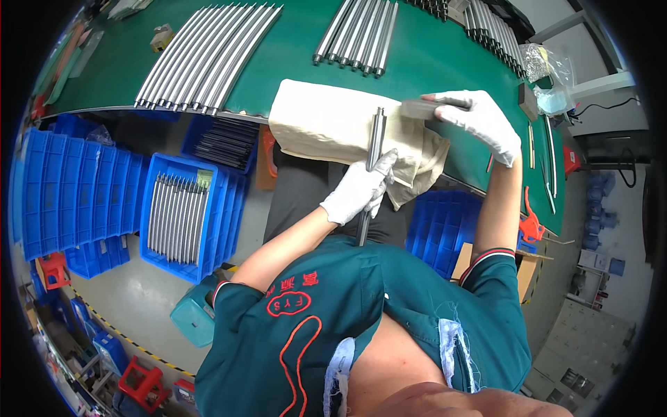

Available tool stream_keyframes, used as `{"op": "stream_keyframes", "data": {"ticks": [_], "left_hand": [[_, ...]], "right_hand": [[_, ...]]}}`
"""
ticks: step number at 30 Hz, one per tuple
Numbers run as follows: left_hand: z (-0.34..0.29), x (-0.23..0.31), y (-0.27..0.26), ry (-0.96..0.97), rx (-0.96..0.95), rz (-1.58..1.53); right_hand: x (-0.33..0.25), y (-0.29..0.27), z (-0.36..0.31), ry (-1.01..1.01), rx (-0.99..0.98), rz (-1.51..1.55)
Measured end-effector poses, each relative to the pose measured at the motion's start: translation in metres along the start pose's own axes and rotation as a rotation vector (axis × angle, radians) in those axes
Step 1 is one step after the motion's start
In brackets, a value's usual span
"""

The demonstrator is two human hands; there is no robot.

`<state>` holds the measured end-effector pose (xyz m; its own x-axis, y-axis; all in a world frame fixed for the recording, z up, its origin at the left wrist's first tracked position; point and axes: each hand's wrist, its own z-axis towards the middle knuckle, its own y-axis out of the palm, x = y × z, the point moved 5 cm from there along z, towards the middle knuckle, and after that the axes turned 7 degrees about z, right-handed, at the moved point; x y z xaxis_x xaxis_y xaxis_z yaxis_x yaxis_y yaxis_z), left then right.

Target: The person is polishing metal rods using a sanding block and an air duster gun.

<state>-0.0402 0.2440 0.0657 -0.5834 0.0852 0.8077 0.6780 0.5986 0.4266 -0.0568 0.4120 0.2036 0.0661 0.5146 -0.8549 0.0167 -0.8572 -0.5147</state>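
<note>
My left hand (356, 192), in a white glove, is wrapped round a dark grey metal rod (376, 139). The rod stands nearly lengthwise to me, its far end over a cream cloth (323, 119) and its near end close to my shirt. Off to the right, my gloved right hand (481, 124) pinches a flat grey block (419, 110), blurred at its edges. That block is held above the cloth's right part, a little apart from the rod. The cloth drapes over the table's front edge towards my lap.
Silvery rods lie in rows on the green table (295, 42), at the left (208, 55), back middle (358, 35) and back right. Blue crates (83, 187) stand at the left, one holding upright-looking rods (177, 215). A red air gun (531, 222) hangs at the right table edge.
</note>
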Motion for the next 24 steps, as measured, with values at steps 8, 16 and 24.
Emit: {"op": "stream_keyframes", "data": {"ticks": [8, 16, 24], "left_hand": [[0.001, 0.001, 0.000, 0.042, 0.057, 0.078], [0.000, 0.004, 0.003, 0.145, 0.005, 0.363], [0.005, -0.005, -0.003, 0.062, 0.009, 0.386]], "right_hand": [[-0.031, 0.052, 0.019, -0.128, 0.003, -0.185], [-0.024, 0.017, 0.011, 0.003, -0.060, -0.127], [-0.016, 0.023, 0.014, -0.046, -0.007, -0.056]]}}
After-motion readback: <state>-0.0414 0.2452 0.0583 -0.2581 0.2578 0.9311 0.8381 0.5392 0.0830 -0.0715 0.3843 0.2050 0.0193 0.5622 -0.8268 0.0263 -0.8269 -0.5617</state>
